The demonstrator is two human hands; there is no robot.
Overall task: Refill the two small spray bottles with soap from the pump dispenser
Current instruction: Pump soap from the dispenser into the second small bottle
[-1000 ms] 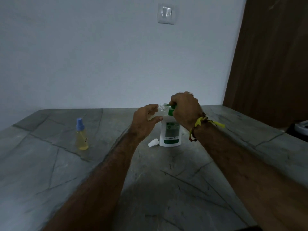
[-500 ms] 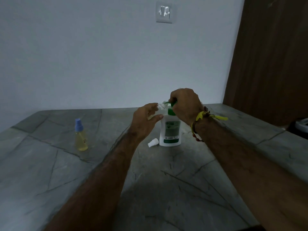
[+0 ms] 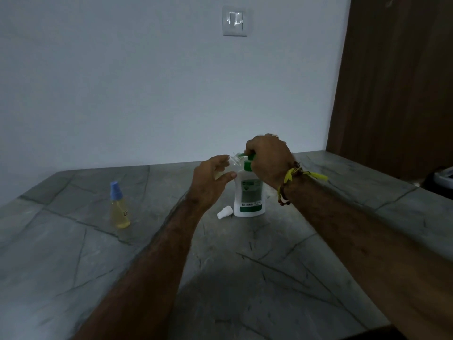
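Hands: right (image 3: 268, 159) wrapped on pump dispenser (image 3: 249, 196) head; left (image 3: 212, 180) pinching clear bottle (image 3: 234, 160); yellow-filled spray bottle (image 3: 119, 207) apart.

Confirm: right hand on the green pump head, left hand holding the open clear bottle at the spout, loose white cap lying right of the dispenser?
Wrong side: the head view shows the small white cap lying left of the white pump dispenser. The rest stands.

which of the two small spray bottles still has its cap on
The yellow-filled spray bottle standing alone at the left of the counter: its blue cap is on. The clear bottle in the left hand at the pump spout is uncapped.
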